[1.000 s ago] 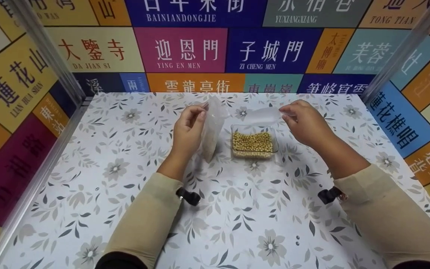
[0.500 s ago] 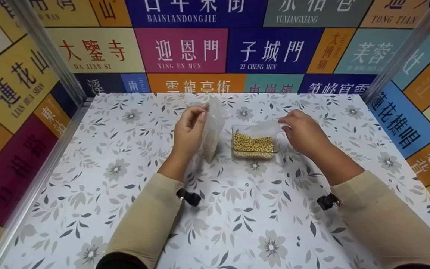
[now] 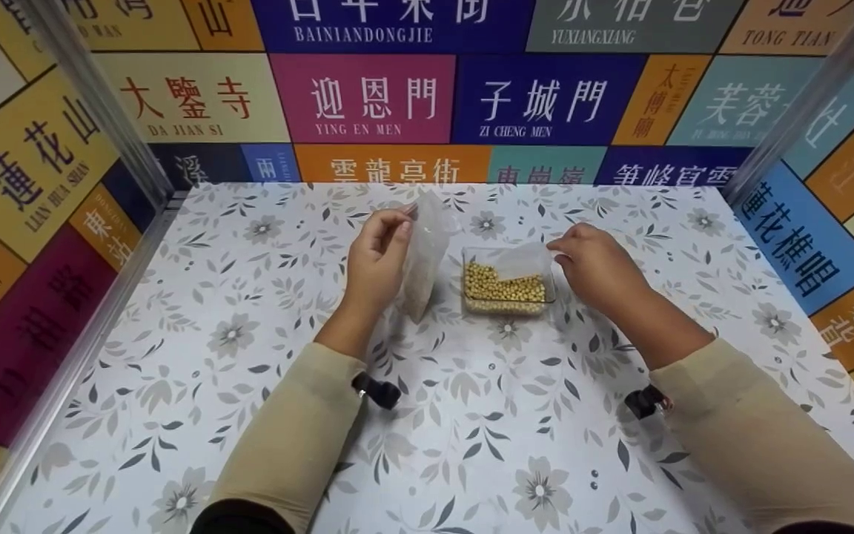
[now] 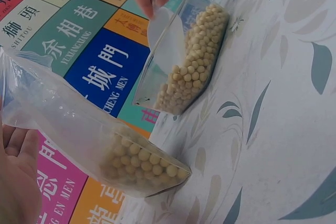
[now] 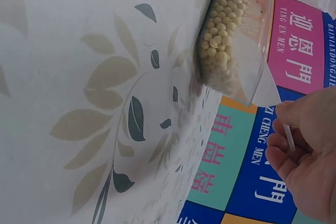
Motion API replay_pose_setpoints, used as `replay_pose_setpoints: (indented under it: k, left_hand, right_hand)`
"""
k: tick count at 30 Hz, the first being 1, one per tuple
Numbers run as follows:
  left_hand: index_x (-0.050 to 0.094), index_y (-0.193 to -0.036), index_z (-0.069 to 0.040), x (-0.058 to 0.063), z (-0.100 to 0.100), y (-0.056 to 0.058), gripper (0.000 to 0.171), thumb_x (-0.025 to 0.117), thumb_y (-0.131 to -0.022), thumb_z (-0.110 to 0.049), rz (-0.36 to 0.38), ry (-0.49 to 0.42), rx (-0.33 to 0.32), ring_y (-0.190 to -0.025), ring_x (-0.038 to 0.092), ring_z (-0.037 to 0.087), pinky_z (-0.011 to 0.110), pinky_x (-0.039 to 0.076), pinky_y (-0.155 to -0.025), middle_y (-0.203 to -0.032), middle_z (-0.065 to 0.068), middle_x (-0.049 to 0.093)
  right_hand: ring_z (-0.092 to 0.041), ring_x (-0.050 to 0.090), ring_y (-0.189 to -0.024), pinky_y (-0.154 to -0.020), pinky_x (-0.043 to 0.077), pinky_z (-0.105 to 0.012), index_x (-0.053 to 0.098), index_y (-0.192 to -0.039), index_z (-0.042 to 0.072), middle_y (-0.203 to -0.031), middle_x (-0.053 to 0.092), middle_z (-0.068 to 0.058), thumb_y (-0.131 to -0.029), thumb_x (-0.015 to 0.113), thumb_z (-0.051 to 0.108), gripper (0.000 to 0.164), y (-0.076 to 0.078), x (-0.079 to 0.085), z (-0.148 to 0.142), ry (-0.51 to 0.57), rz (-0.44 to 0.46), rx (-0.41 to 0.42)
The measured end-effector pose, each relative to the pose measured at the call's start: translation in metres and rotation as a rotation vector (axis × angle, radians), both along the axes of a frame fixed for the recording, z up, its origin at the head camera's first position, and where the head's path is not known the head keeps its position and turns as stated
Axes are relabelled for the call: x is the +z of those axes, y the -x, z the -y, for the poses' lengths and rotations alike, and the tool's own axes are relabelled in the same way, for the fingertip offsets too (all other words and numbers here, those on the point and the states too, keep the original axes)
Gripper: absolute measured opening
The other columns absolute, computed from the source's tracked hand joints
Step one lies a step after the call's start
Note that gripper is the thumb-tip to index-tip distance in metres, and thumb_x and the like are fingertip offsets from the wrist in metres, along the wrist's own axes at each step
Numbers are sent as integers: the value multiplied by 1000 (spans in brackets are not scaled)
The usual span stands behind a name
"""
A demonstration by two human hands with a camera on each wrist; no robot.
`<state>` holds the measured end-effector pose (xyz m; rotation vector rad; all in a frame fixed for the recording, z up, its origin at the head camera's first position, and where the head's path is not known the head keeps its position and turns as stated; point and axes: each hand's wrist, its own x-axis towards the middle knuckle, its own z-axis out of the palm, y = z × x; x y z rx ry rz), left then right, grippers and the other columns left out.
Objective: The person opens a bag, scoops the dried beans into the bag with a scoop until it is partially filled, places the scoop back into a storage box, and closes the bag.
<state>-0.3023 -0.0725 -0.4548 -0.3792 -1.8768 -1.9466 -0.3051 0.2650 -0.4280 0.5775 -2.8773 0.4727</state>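
My right hand (image 3: 596, 268) pinches a translucent white plastic scoop (image 3: 525, 259). Its blade dips into the soybeans (image 3: 522, 288) inside a clear rectangular container (image 3: 505, 308); the blade's lower part is hidden among them. In the right wrist view, the thin end of the handle (image 5: 289, 137) pokes out between the fingers. On the left, my left hand (image 3: 375, 256) holds the upper edge of a frosted plastic bag (image 3: 427, 248) that stands upright beside the container. Some soybeans (image 4: 142, 162) lie at the bottom of the bag in the left wrist view.
A white tablecloth (image 3: 464, 445) with a grey leaf and flower print covers the table. Colourful sign panels (image 3: 368, 98) wall in the back and both sides. Clear corner posts (image 3: 101, 96) stand at the table's back corners.
The right hand has moved down and slightly left, bringing the scoop from above the container into the soybeans. My left hand and the bag have stayed in place.
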Motion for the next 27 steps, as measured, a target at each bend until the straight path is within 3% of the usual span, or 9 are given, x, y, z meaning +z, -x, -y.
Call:
replay_pose_setpoints:
  k: [14,18,23,27]
  left_hand:
    - [64,-116,2,-2,0,1,13,61,-107,-7,-22,5,-9,-129,67,22,28,55,-108,-130,17,71]
    - [64,-116,1,-2,-1,1,13,61,-107,-7,-18,8,-4,-129,67,21,28,55,-109,-129,16,71]
    - [64,-117,1,-2,0,1,13,61,-107,-7,-19,3,-6,-128,67,22,30,55,-110,-128,17,71]
    - [64,-117,0,-2,-1,1,12,61,-107,-7,-15,-3,-14,-131,66,22,31,54,-113,-130,16,71]
  right_hand:
    - [-36,68,-113,-100,57,-51,74,-132,4,-121,69,-16,-104,65,3,29,5,-8,1,50,63,106]
    - [-36,67,-115,-100,56,-53,73,-133,5,-124,69,-16,-106,64,6,29,8,-8,-1,73,150,117]
    - [-36,65,-123,-105,54,-56,72,-136,9,-131,68,-14,-109,62,16,30,10,-11,-1,88,283,71]
    - [-37,66,-123,-105,54,-55,72,-137,8,-133,68,-15,-109,62,18,31,11,-17,2,102,331,56]
